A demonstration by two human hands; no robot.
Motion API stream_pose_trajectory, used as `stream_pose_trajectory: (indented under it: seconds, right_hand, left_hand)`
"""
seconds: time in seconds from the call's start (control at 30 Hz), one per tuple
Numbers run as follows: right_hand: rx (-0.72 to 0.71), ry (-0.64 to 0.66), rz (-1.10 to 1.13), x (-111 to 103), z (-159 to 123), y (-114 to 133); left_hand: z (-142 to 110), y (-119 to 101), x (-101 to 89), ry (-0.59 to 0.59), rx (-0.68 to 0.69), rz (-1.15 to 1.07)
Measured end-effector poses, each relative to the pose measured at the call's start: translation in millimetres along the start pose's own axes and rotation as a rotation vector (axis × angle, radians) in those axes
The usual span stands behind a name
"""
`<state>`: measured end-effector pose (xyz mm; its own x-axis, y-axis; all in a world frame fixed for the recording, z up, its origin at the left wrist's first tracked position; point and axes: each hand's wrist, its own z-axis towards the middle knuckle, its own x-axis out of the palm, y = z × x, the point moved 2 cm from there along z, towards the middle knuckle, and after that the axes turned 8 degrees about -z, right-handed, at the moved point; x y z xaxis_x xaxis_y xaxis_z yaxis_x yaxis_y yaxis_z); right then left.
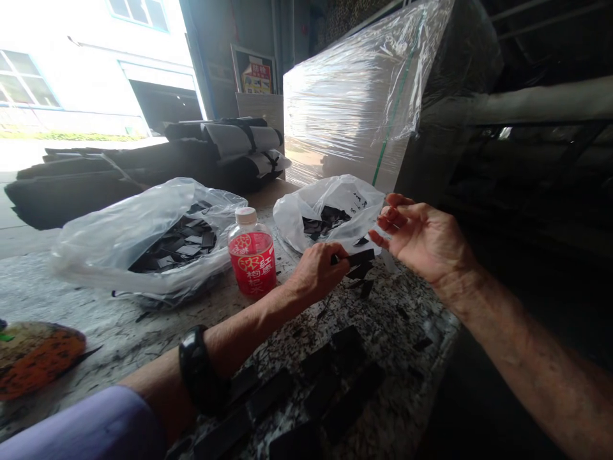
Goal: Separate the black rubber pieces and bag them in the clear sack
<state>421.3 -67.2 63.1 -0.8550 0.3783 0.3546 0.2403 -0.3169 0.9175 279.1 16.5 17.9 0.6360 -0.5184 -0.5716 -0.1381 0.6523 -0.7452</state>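
My left hand, with a dark band on its wrist, is closed around a flat black strip that sticks out to the right. Beyond it, my right hand is raised with its palm partly turned up, fingers loosely bent and apart, nothing visible in them. Between the hands and just behind them lies an open clear plastic bag holding small black pieces. A few loose black pieces lie on the table below the strip. Nearer me are several black blocks, dim in shadow.
A second plastic bag of black pieces lies at left, beside a red-labelled bottle. An orange and black object sits at the left edge. Black rolls and a film-wrapped stack stand behind the speckled table.
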Motion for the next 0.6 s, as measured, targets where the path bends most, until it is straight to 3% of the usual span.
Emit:
stream_pose_trajectory:
  seconds: [0.13,0.3,0.43,0.6]
  right_hand:
    - [-0.041,-0.028,-0.034,-9,2,7]
    - [-0.086,-0.094,-0.445,-38,3,-8]
    - [0.037,0.038,-0.706,-57,-9,-44]
    - [0.123,0.223,-0.867,-64,-18,-76]
  left_hand:
    - [-4,4,-1.9,0.01,0.003,0.004]
    - [-8,3,-5.7,0.008,0.016,0.003]
    - [-10,-1,-7.1,0.013,0.02,-0.001]
    - [-12,-2,-6.3,0.019,0.021,-0.006]
